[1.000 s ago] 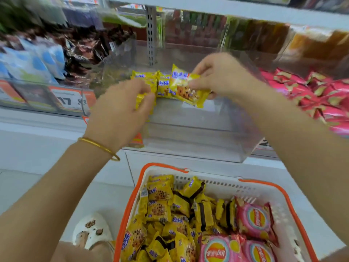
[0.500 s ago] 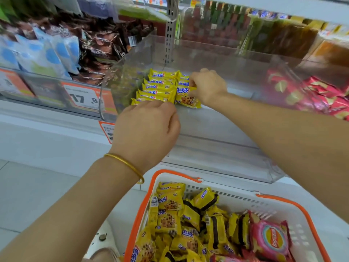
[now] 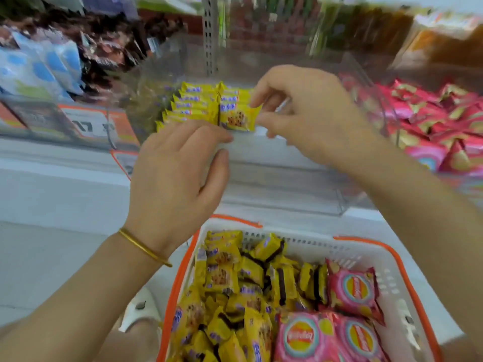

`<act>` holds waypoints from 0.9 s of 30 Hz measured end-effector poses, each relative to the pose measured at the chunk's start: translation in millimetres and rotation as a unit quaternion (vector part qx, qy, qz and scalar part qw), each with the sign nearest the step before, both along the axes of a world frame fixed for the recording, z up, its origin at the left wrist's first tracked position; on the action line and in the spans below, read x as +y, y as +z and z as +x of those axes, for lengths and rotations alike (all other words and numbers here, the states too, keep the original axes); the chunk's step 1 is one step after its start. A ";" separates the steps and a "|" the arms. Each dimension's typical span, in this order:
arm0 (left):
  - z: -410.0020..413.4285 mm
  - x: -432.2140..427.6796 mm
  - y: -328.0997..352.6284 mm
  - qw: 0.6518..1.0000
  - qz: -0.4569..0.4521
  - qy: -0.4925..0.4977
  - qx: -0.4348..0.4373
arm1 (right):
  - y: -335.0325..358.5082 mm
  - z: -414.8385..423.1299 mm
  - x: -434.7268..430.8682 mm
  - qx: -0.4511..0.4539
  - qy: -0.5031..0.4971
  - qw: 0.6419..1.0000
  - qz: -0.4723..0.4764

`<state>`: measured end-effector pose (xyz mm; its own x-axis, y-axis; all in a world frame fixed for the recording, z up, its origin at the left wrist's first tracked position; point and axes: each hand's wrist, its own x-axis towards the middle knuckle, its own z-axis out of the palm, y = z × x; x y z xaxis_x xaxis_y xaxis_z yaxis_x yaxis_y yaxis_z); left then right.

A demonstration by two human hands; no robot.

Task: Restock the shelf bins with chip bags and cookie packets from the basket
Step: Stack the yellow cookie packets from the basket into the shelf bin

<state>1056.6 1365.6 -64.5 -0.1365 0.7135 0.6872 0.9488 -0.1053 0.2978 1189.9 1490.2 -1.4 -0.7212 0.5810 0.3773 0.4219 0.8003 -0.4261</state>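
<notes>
Right now the right hand (image 3: 308, 111) pinches a yellow foil cookie packet (image 3: 236, 118) by its edge inside the clear plastic bin (image 3: 274, 184), while the left hand (image 3: 177, 173), fingers straight, touches the yellow packet row (image 3: 193, 105) just ahead of it, and the orange-rimmed white basket (image 3: 326, 246) sits below both wrists.

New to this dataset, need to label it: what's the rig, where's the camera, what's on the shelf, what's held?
No machine here: a person's two bare hands, filmed by one wide-angle camera worn on the head, looking forward and down. The right hand pinches a yellow cookie packet by its edge, beside a row of packets standing in a clear shelf bin. The left hand, fingers fairly straight, lies at the front of that row and holds nothing. Below is an orange-rimmed basket with loose cookie packets and pink chip bags. Further right lie more pink bags.
</notes>
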 end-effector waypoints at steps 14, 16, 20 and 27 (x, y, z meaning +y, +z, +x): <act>45.8 -20.0 -70.4 0.963 -0.258 -0.052 0.057 | -274.3 51.9 -5.9 -0.288 -0.144 0.935 -0.149; 44.0 -15.8 -76.4 0.957 -0.281 -0.048 0.061 | -281.0 45.8 -5.0 -0.288 -0.162 0.939 -0.099; 43.1 -9.8 -82.5 0.953 -0.287 -0.047 0.078 | -288.4 43.5 -9.5 -0.269 -0.169 0.944 -0.084; 49.1 -7.6 -84.1 0.941 -0.325 -0.038 0.090 | -296.7 56.2 -12.3 -0.268 -0.125 0.952 -0.073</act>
<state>1105.7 1358.0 -148.6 0.0091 0.9939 0.1100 0.9870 -0.0266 0.1586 1246.1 1478.0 -298.1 -0.6191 0.7784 -0.1037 0.7801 0.5945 -0.1949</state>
